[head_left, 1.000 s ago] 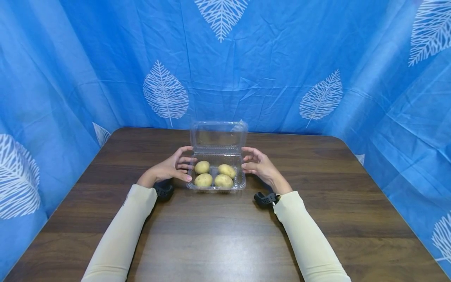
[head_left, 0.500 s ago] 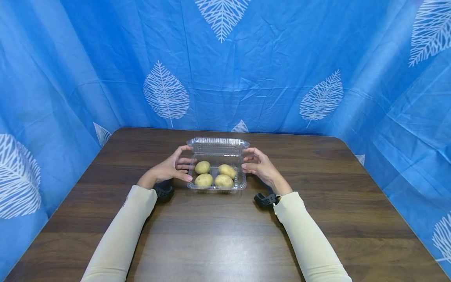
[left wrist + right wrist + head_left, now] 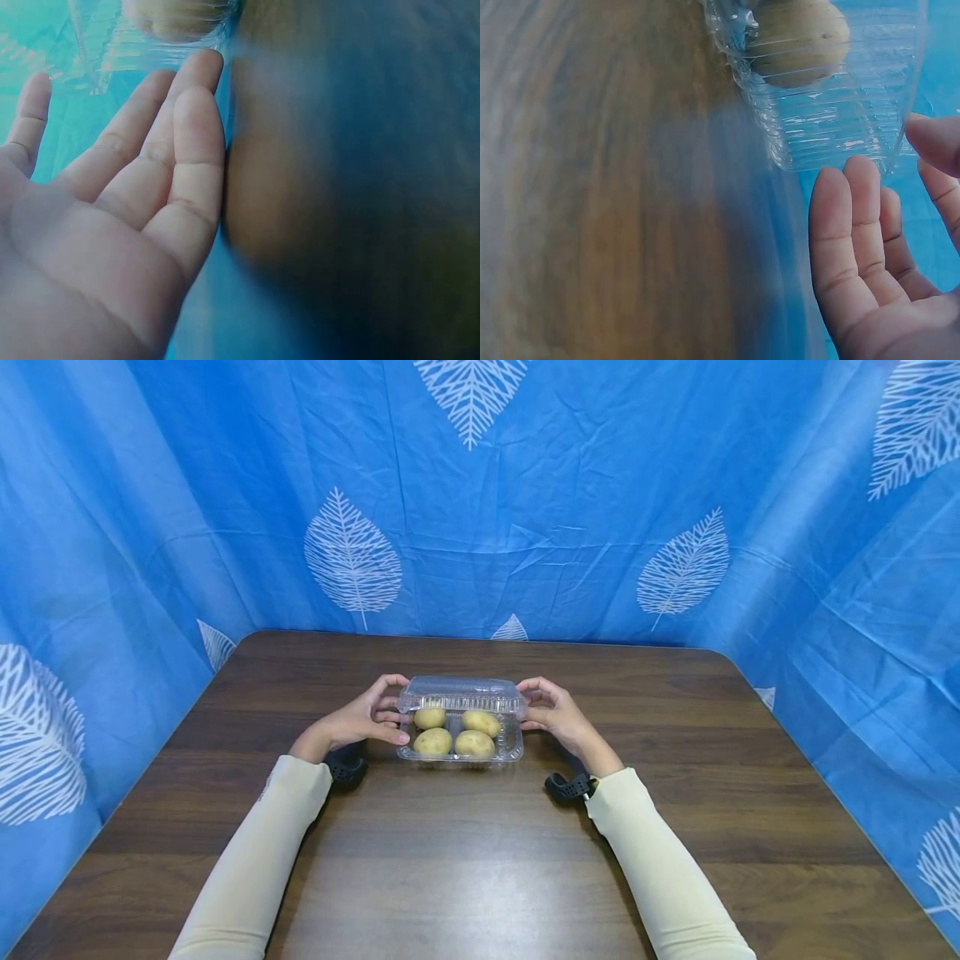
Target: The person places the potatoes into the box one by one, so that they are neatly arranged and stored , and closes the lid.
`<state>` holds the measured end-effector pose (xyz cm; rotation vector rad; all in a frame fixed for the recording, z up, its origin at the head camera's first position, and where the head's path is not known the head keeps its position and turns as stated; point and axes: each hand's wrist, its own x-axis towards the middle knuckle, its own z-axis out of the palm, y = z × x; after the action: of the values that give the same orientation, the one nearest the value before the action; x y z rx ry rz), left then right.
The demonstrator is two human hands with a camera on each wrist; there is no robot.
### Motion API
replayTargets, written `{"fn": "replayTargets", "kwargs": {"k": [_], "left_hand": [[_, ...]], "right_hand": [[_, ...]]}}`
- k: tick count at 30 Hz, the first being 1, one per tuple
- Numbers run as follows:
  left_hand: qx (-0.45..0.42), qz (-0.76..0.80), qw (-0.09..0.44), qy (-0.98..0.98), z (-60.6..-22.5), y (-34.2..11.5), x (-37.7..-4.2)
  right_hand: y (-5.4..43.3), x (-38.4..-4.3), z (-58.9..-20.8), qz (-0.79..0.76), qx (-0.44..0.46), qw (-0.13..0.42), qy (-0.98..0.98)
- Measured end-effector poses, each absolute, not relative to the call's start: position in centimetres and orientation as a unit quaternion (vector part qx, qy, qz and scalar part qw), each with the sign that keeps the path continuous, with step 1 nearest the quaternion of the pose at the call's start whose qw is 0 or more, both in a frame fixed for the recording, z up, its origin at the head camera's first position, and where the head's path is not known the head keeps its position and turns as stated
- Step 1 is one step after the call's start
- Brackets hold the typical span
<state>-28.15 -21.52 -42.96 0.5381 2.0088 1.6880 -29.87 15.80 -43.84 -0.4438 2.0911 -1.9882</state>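
A clear plastic clamshell container sits on the table with several yellow potatoes in its base. Its hinged lid tilts forward over the back potatoes, leaving the front ones uncovered. At the container's left side is my left hand, thumb by the front corner and fingers reaching along the side. My right hand mirrors it at the right side, fingertips by the lid's edge. In the right wrist view, relaxed fingers lie right at the ribbed plastic wall, with a potato showing through. Neither hand curls round anything.
The brown wood-grain table extends around the container, its far edge just beyond the lid. Blue curtains with white leaf prints stand behind and at both sides. Black straps circle the wrists.
The lid has swung from upright at the back, forward and down over the rear potatoes. Both hands have stayed beside the container with only slight shifts.
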Motion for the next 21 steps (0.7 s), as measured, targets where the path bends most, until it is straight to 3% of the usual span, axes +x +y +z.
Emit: {"fn": "replayTargets", "kwargs": {"k": [21], "left_hand": [[0.157,0.603,0.221,0.75,-42.0,-20.9,-27.7]], "right_hand": [[15.7,-29.3,-42.8,-0.655,-0.155,0.104,0.732]]}}
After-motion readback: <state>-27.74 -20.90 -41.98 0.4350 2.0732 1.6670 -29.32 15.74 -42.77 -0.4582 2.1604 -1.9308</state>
